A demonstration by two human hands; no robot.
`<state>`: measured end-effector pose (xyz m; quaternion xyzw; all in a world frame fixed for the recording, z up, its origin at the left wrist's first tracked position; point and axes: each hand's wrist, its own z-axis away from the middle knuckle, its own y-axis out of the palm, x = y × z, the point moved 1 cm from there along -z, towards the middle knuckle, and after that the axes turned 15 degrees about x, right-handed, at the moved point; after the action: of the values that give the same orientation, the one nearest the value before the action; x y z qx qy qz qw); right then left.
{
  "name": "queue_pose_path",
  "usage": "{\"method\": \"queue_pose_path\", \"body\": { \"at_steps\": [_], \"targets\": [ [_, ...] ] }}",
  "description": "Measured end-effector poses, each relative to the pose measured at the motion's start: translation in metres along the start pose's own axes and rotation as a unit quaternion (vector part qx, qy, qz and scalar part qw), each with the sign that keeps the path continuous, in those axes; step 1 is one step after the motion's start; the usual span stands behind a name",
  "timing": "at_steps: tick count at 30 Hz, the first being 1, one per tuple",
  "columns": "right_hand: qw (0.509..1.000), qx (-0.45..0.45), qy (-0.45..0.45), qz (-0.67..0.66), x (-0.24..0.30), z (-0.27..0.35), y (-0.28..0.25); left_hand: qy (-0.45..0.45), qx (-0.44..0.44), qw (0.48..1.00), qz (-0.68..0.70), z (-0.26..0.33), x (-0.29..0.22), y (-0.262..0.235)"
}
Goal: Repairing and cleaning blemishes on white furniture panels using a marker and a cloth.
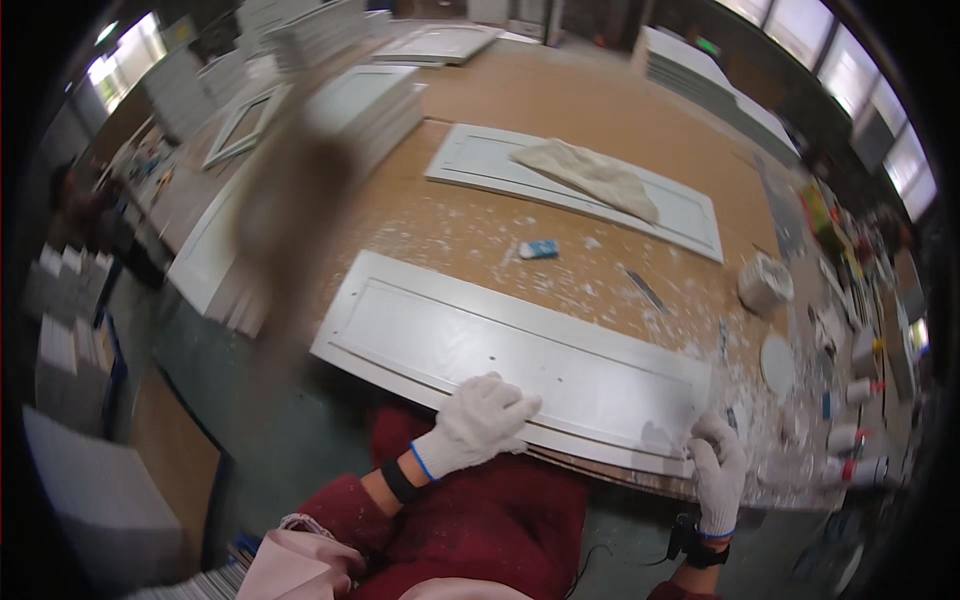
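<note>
A white door panel (450, 322) with a recessed centre lies along the near edge of the worktable, with a few small dark spots on its face. My left hand (482, 422), in a white knit glove with a blue cuff, grips the panel's near edge around the middle, fingers over the top. At the panel's right end, my right hand (718, 470), gloved alike, has its fingers curled around the corner; its fingertips are partly hidden. Beyond lies a second white panel (475, 155) with a crumpled beige cloth (590, 178) on it.
Between the panels, a small blue-and-white block (539, 249) and a flat dark blade (646, 291) lie among white scraps on the brown tabletop (560, 90). A white roll (765, 285) and several bottles (857, 470) stand right. White panels (370, 100) are stacked left, behind a blurred brown shape (300, 200).
</note>
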<state>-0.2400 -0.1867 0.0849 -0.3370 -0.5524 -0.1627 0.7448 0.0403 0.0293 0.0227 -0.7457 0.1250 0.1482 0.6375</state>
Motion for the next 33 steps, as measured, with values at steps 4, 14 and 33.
{"method": "queue_pose_path", "body": {
  "at_steps": [4, 14, 33],
  "targets": [
    [0.996, 0.087, -0.025, 0.016, 0.047, -0.066, 0.021, 0.031, -0.044, 0.998, 0.019, -0.012, -0.010, 0.018],
    [0.731, 0.154, -0.207, 0.632, 0.134, -0.331, 0.128, -0.062, -0.192, 0.979, 0.016, 0.064, 0.008, -0.006],
    [0.807, 0.121, -0.198, 0.543, 0.117, -0.465, 0.219, -0.079, -0.228, 0.970, 0.037, 0.065, 0.057, -0.014]
  ]
}}
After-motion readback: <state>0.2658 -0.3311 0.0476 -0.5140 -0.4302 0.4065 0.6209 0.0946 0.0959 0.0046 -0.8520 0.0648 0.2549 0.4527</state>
